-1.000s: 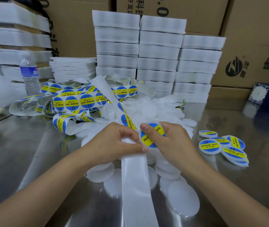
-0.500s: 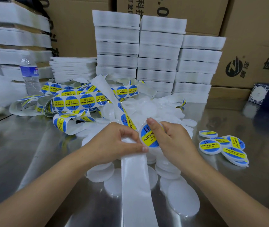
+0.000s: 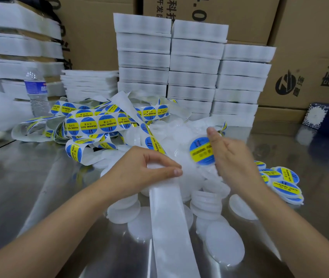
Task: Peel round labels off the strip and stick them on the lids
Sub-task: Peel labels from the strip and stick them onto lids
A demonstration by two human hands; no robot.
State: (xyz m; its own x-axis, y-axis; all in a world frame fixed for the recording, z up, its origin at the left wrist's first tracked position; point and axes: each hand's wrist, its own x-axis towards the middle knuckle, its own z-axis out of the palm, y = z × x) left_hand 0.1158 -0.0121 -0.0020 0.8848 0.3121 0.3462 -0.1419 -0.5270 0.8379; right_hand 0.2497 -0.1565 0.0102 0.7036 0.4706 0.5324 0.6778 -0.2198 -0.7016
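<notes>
over the heap of plain white round plastic lids on the steel table, the left hand pinches the bare white backing strip, thumb and fingers clamped on it. just right of it, the right hand grips a blue-and-yellow labelled lid (blurred), fingers closed on its edge. right of the heap lie finished labelled lids; behind the heap to the left, the tangled label strip.

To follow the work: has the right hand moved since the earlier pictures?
Yes. The right hand with its lid moved right, toward the labelled pile.
</notes>
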